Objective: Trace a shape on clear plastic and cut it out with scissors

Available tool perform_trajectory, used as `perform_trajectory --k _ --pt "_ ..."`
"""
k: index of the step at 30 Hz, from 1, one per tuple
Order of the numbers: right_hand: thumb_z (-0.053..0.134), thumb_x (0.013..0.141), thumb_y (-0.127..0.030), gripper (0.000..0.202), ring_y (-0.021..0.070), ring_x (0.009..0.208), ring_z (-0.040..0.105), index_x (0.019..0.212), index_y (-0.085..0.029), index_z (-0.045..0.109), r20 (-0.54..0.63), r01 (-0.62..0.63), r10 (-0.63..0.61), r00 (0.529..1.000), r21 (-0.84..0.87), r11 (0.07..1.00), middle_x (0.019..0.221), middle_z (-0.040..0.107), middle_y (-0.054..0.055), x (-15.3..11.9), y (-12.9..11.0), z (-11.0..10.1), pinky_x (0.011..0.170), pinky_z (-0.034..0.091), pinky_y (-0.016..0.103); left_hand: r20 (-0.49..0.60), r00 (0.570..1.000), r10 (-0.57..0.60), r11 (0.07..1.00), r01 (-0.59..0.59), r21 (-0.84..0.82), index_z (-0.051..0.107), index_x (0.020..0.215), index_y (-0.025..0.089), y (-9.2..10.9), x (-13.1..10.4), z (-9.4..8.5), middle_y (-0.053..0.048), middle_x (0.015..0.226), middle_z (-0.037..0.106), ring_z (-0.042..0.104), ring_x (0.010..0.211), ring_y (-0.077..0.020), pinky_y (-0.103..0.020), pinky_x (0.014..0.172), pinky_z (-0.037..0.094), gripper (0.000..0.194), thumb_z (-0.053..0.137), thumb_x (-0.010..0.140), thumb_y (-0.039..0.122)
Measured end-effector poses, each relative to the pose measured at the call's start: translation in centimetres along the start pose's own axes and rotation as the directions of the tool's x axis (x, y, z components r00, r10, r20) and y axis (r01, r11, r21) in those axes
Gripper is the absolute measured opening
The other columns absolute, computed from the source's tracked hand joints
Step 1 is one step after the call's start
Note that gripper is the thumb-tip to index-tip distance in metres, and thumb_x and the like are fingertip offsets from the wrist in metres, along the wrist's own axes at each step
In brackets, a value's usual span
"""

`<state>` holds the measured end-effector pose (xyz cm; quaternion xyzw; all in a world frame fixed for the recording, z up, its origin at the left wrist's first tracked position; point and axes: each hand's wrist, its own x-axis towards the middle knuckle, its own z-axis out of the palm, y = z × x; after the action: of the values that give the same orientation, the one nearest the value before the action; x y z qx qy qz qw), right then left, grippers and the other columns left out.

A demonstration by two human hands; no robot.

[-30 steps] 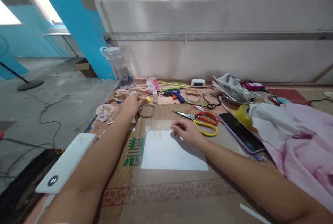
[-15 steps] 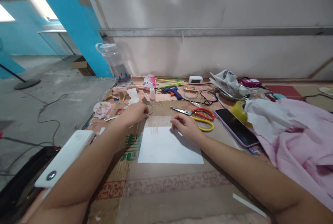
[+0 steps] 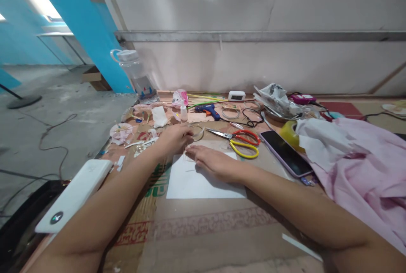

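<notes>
My left hand (image 3: 178,138) is beyond the far left edge of a white sheet of paper (image 3: 206,186). Its fingers are closed, and a thin, see-through ring (image 3: 199,133) juts out at the fingertips; I cannot make out its kind. My right hand (image 3: 214,162) lies over the paper with fingers stretched out, the tips close to the left hand. Several thin pale sticks (image 3: 185,159) lie at the paper's far edge, partly under the right fingers. Just beyond the right hand lie scissors (image 3: 243,137) with one red and one yellow handle, blades slightly apart.
Behind are a blue glue gun (image 3: 207,111), a small bottle (image 3: 183,114) and a white digital display (image 3: 237,96). On the right lie a phone (image 3: 285,153), yellow tape (image 3: 289,135) and pink cloth (image 3: 358,171). A water bottle (image 3: 139,76) and white power bank (image 3: 74,195) stand left.
My left hand has moved right, and the ring with it. My right hand has shifted left and flattened over the sticks, its fingers now straighter. The view has turned slightly.
</notes>
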<state>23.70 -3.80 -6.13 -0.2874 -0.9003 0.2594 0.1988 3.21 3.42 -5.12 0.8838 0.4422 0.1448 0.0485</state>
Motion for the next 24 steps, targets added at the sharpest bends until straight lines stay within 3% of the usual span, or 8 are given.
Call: perform_trajectory --k 3,5,7,11,18,21,24 --pt "0.050 0.094 -0.014 0.035 0.0260 0.140 0.042 0.127 -0.012 0.061 0.101 0.133 -0.129 0.986 -0.028 0.991 0.143 0.055 0.017 2.4 0.2 0.6 0.115 0.036 0.045 -0.053 0.998 0.035 0.999 -0.036 -0.020 0.071 0.095 0.020 -0.8 -0.1 1.1 -0.007 0.095 0.071 0.064 0.092 -0.0209 -0.031 0.082 0.046 0.019 0.054 0.090 0.026" --pt "0.053 0.091 -0.011 0.030 0.0260 0.135 0.047 0.118 -0.013 0.066 0.128 0.149 -0.146 0.981 -0.021 0.989 0.140 0.058 0.015 3.5 0.5 0.8 0.113 0.038 0.043 -0.078 0.996 0.047 0.999 -0.049 -0.025 0.070 0.095 0.019 -1.2 -0.3 1.6 -0.007 0.094 0.070 0.064 0.091 -0.0208 -0.031 0.082 0.046 0.019 0.053 0.091 0.026" --pt "0.051 0.093 -0.012 0.032 0.0254 0.134 0.049 0.122 -0.012 0.065 0.147 0.122 -0.116 0.982 -0.034 0.992 0.141 0.057 0.015 3.6 0.5 0.8 0.112 0.040 0.042 -0.102 0.994 0.047 0.998 -0.050 -0.025 0.069 0.095 0.019 -1.5 -0.5 1.8 -0.007 0.093 0.070 0.063 0.089 -0.0209 -0.032 0.080 0.046 0.019 0.053 0.092 0.028" --pt "0.040 0.101 -0.020 0.043 0.0233 0.139 0.044 0.139 -0.006 0.051 0.199 0.045 -0.032 0.980 -0.060 0.997 0.146 0.052 0.018 1.1 -0.5 0.3 0.117 0.034 0.038 -0.138 0.989 0.057 0.998 -0.059 -0.016 0.069 0.095 0.019 -1.6 -1.0 1.7 -0.007 0.091 0.069 0.063 0.087 -0.0212 -0.033 0.079 0.045 0.019 0.053 0.093 0.028" --pt "0.041 0.099 -0.019 0.036 0.0214 0.139 0.044 0.130 -0.016 0.060 0.233 0.007 -0.019 0.972 0.051 0.999 0.143 0.056 0.012 -3.3 -2.3 -1.2 0.115 0.038 0.040 -0.139 0.979 0.151 0.989 -0.150 0.018 0.070 0.096 0.020 0.9 -2.6 1.7 -0.008 0.095 0.070 0.062 0.093 -0.0222 -0.036 0.083 0.043 0.023 0.050 0.096 0.032" --pt "0.039 0.100 -0.019 0.033 0.0213 0.139 0.045 0.121 -0.018 0.064 0.174 0.001 -0.025 0.984 0.136 0.991 0.142 0.057 0.010 -4.3 -2.1 -1.1 0.113 0.039 0.041 -0.126 0.973 0.195 0.981 -0.192 0.030 0.071 0.093 0.022 1.7 -2.9 1.8 -0.006 0.095 0.071 0.062 0.093 -0.0212 -0.036 0.084 0.041 0.023 0.049 0.096 0.030" --pt "0.037 0.101 -0.023 0.031 0.0220 0.135 0.049 0.120 -0.019 0.062 -0.042 0.033 -0.026 0.999 0.186 0.982 0.138 0.061 0.012 -5.0 -1.3 -0.8 0.111 0.041 0.042 -0.124 0.970 0.210 0.978 -0.207 0.033 0.071 0.092 0.021 1.9 -2.9 1.8 -0.006 0.094 0.072 0.062 0.091 -0.0205 -0.036 0.083 0.041 0.022 0.050 0.095 0.029"
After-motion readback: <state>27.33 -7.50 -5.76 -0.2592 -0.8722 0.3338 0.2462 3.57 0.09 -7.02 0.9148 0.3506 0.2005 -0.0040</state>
